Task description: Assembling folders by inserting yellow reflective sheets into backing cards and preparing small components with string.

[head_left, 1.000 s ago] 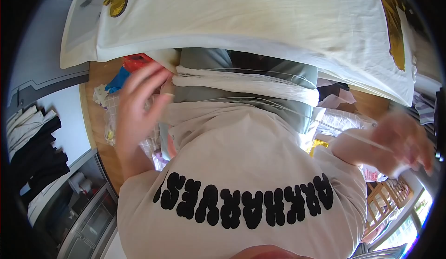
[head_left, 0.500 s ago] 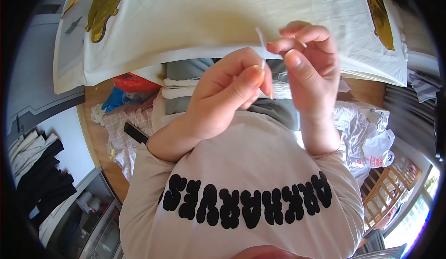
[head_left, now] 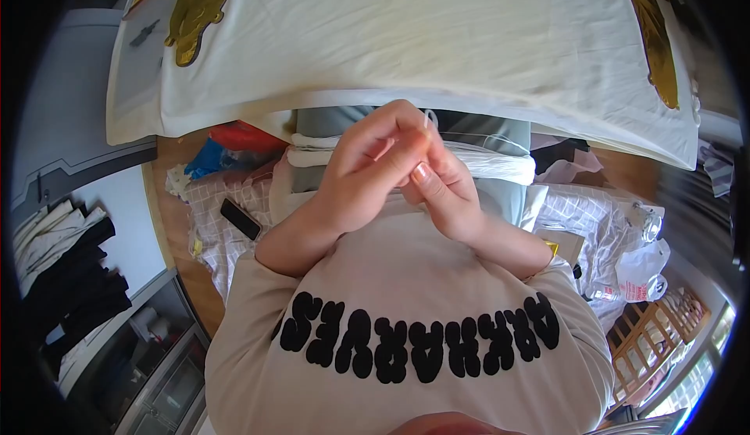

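Both hands meet close in front of the chest, fingers curled in and fingertips pressed together. The left hand [head_left: 367,162] lies over the right hand [head_left: 441,189], and between them they pinch a thin white thread [head_left: 429,115], whose short end sticks up just above the fingertips. Beyond the hands, far in the scene, a cream cloth with gold print [head_left: 406,37] spreads across the table. A dark phone [head_left: 240,219] lies to the left on checked fabric [head_left: 211,224].

Matt cream cloth sheet [head_left: 406,37] with shiny gold print [head_left: 195,5], glossy black phone [head_left: 240,219], clear crinkled plastic bag [head_left: 637,267]
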A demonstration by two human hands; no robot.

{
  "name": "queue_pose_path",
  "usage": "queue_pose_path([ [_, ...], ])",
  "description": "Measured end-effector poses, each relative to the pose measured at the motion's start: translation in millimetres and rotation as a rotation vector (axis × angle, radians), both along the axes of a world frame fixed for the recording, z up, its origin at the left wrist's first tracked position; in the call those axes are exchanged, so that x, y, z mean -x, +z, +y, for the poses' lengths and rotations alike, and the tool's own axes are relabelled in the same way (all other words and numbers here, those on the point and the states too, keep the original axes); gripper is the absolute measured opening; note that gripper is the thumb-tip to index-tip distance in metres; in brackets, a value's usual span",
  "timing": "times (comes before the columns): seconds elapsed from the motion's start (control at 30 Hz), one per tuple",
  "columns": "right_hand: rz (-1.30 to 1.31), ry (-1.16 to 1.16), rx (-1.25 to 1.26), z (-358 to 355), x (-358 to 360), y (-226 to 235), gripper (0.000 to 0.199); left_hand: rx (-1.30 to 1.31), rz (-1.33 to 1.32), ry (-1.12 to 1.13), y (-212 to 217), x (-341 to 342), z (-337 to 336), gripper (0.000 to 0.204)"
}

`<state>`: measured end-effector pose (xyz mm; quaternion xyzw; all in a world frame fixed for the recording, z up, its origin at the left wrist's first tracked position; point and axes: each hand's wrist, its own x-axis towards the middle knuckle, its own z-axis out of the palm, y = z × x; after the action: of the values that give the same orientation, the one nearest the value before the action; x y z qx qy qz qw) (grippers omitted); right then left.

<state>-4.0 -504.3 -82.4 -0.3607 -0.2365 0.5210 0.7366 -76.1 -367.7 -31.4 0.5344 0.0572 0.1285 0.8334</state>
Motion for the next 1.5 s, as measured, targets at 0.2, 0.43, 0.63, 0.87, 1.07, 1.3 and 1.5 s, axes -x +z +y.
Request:
queue_pose_path([
  [0.2, 0.345, 0.051, 0.062, -9, -31, -8, 0.026, -0.151, 0.172, -0.004, -21, 5, 11, 0.026],
  [0.43, -0.291, -0.211, 0.145, -9, -30, 33, 0.024, -0.534, 0.264, 0.150, -35, 4, -3, 0.028],
  [0.63, -1.160, -0.145, 0.098, -11, -18, 36, 0.009, -0.638, 0.009, 0.399, -44, 1, -4, 0.017],
  [0.87, -1.116, -0.061, 0.234, -9, -27, 20, 0.007, 0.169, 0.165, 0.229, -37, 12, -5, 0.032],
  [1.07, -0.260, -0.119, 0.177, -11, -30, 21, 0.021, -0.248, 0.237, 0.226, -59, 14, -6, 0.029],
  [1.3, -0.756, -0.042, 0.302, -13, -23, 22, 0.019, -0.394, 0.024, 0.361, -54, 16, -7, 0.032],
  [1.5, -0.669, 0.065, 0.438, -4, -27, 8, 0.014, -0.155, 0.190, 0.259, -28, 18, -12, 0.021],
])
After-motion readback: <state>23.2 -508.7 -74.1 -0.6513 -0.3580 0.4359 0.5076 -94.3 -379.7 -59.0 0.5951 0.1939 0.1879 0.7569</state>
